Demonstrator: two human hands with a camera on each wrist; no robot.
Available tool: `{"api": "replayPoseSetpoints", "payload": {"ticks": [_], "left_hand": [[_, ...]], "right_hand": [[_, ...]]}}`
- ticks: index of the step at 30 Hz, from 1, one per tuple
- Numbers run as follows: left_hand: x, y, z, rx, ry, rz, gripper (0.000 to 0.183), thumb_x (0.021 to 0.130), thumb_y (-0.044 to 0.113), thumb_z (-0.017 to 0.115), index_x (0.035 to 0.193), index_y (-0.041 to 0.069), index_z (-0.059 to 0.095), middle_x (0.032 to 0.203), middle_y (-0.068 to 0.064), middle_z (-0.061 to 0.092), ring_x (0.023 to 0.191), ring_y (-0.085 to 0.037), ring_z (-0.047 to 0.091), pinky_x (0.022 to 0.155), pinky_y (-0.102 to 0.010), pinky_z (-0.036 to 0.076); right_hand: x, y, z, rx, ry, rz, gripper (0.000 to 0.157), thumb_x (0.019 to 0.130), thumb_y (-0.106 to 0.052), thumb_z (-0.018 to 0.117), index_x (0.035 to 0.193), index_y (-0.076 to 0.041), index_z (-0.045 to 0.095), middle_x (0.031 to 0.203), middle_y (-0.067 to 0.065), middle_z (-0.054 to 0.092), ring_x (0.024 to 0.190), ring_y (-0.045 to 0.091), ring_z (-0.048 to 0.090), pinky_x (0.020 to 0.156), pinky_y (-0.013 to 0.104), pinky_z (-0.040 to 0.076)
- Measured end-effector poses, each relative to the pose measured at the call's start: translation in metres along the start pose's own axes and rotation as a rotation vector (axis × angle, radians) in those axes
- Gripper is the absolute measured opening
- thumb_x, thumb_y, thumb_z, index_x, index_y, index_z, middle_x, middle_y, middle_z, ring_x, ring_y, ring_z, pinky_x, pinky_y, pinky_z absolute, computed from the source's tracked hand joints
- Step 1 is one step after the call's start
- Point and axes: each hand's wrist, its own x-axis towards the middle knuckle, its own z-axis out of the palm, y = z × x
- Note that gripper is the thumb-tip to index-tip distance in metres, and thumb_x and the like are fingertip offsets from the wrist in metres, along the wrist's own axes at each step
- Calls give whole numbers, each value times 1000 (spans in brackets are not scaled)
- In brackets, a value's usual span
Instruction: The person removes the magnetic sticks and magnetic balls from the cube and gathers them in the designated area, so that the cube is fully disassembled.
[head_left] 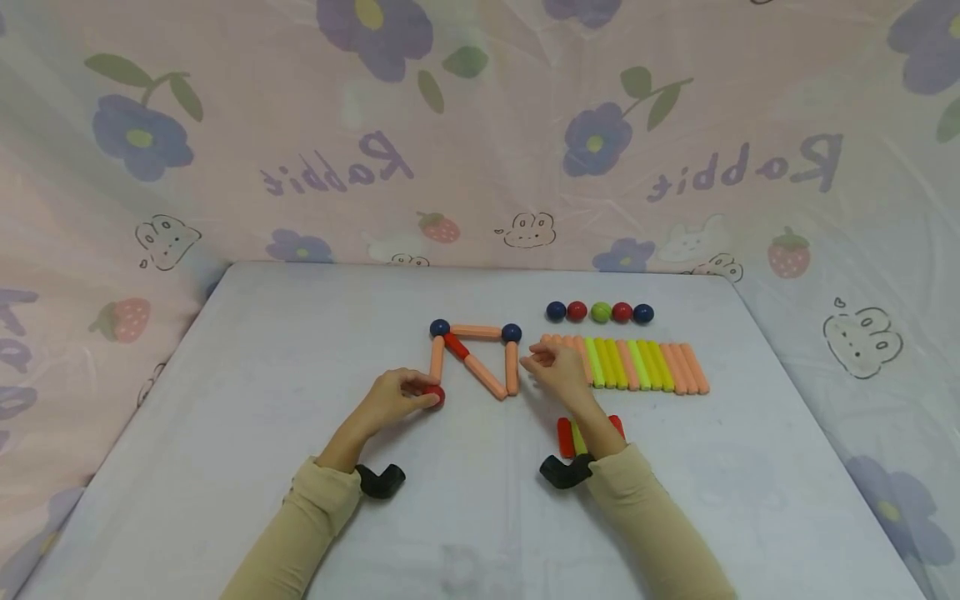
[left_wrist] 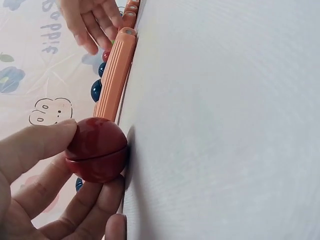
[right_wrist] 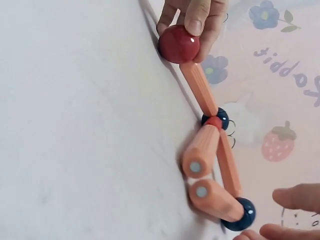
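Observation:
My left hand (head_left: 393,398) holds a red ball (left_wrist: 97,150) between thumb and fingers, at the near end of an orange rod (head_left: 437,360). That rod runs up to a dark blue ball (head_left: 439,328). From there a second orange rod (head_left: 477,332) leads to another dark blue ball (head_left: 512,333). A diagonal made of a short red rod (head_left: 456,345) and an orange rod (head_left: 486,377) slants toward the near end of the right-hand orange rod (head_left: 512,368). Bare magnet tips of these two show in the right wrist view. Beside them my right hand (head_left: 561,373) hovers with fingers loosely extended, holding nothing.
A row of orange and yellow rods (head_left: 651,365) lies to the right. Behind it sit several balls (head_left: 601,312) in blue, red and green. Short red and yellow rods (head_left: 566,437) lie partly under my right wrist. A patterned curtain (head_left: 480,125) hangs behind the white table (head_left: 465,517).

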Motion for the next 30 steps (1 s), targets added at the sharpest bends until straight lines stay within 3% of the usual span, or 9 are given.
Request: {"api": "replayPoseSetpoints", "payload": {"ticks": [5, 15, 22, 27, 30], "left_hand": [[0, -2, 0, -8, 0, -16, 29, 87, 16, 70, 114, 6, 70, 108, -14, 69, 99, -23, 63, 79, -24, 49], [1, -4, 0, -19, 15, -24, 28, 87, 16, 71, 113, 7, 70, 106, -14, 70, 100, -24, 64, 87, -35, 52], [0, -3, 0, -22, 12, -12, 29, 87, 16, 71, 114, 6, 70, 107, -14, 70, 100, -24, 64, 88, -36, 53], [0, -2, 0, -26, 13, -10, 29, 87, 15, 70, 113, 5, 70, 106, -15, 70, 98, -24, 64, 85, -32, 52], [0, -2, 1, -26, 13, -6, 28, 87, 15, 70, 113, 4, 70, 105, -16, 70, 98, -23, 64, 84, -30, 52]], "right_hand": [[9, -5, 13, 24, 18, 30, 36, 88, -14, 65, 118, 7, 62, 104, 24, 69, 85, 31, 67, 61, 19, 50], [17, -14, 33, -91, 121, -8, 44, 88, -17, 62, 121, 11, 56, 90, 21, 71, 78, 26, 65, 67, 30, 52], [21, -15, 36, -142, 130, 41, 44, 90, -20, 60, 123, 10, 58, 88, 17, 71, 75, 21, 61, 60, 21, 43], [21, -15, 37, -163, 142, 21, 38, 92, -20, 57, 116, 9, 64, 83, 15, 70, 69, 19, 59, 54, 18, 37], [22, -14, 37, -175, 147, 5, 27, 93, -18, 56, 96, 6, 69, 65, 7, 60, 57, 14, 50, 48, 17, 30]]}}
